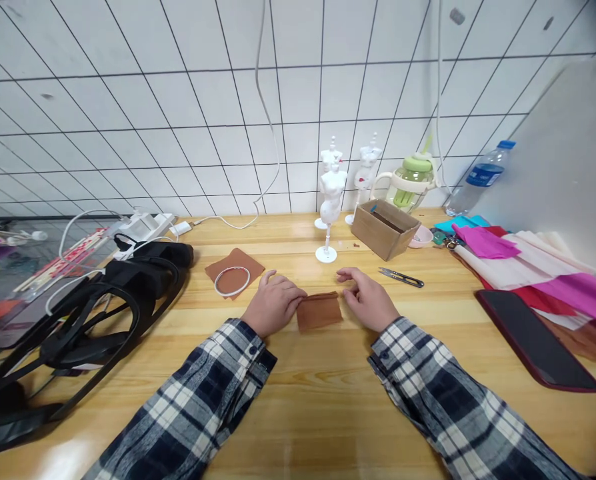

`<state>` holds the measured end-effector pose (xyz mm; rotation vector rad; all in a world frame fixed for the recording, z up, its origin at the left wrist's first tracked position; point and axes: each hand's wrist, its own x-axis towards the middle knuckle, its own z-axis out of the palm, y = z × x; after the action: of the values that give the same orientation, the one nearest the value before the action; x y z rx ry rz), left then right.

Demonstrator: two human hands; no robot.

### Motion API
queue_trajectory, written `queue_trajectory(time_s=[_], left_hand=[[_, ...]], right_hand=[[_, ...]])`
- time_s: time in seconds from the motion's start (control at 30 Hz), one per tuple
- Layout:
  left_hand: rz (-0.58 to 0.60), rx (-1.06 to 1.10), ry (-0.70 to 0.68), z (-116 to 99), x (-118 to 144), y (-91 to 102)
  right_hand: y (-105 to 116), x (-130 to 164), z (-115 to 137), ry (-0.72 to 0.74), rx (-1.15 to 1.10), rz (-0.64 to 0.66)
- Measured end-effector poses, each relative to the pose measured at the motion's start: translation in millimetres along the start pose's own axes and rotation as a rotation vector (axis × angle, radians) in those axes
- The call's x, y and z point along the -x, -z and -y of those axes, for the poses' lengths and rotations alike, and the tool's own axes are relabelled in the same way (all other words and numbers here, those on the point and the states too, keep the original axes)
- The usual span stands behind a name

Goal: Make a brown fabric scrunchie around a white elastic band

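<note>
A small piece of brown cloth (320, 316) lies on the table between my hands, with a narrow fold along its far edge. My left hand (274, 304) is closed at the cloth's far left corner, its fingertips pressed together on the end of the fold. At the cloth's right side is my right hand (371, 301), fingers curved, with a gap between thumb and forefinger and nothing seen in it. Beyond my left hand, a white ring (231, 295) rests on another brown cloth square (243, 259). Thread snips (402, 277) lie beyond my right hand.
White mannequin stands (332, 193), an open cardboard box (385, 233) and a green-lidded cup (412, 181) line the back. A black headset (148, 267) sits at left. To the right are a phone (535, 339), coloured fabrics (528, 257) and a water bottle (481, 179).
</note>
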<state>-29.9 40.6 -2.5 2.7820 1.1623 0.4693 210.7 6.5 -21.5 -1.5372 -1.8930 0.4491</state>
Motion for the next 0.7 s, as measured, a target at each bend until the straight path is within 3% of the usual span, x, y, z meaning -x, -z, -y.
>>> queue_trajectory(time_s=[0.1,0.23,0.37,0.5,0.6,0.7], left_hand=[[-0.074,0.019,0.097,7,-1,2.4],[-0.129,-0.107,0.327,34,8,29.3],[0.057,-0.290,0.558,67,30,58.7],[0.254,-0.291,0.646,80,41,64.9],[0.270,-0.273,0.654,79,39,61.0],[0.250,-0.185,0.754,80,37,55.0]], right_hand=[[2,0,2,0.116,0.018,0.048],[-1,2,4,0.229,0.068,0.185],[-5,2,4,0.229,0.062,0.226],[-3,0,7,0.212,0.003,0.154],[-1,-2,8,0.196,-0.016,0.093],[-1,-2,5,0.165,-0.019,0.066]])
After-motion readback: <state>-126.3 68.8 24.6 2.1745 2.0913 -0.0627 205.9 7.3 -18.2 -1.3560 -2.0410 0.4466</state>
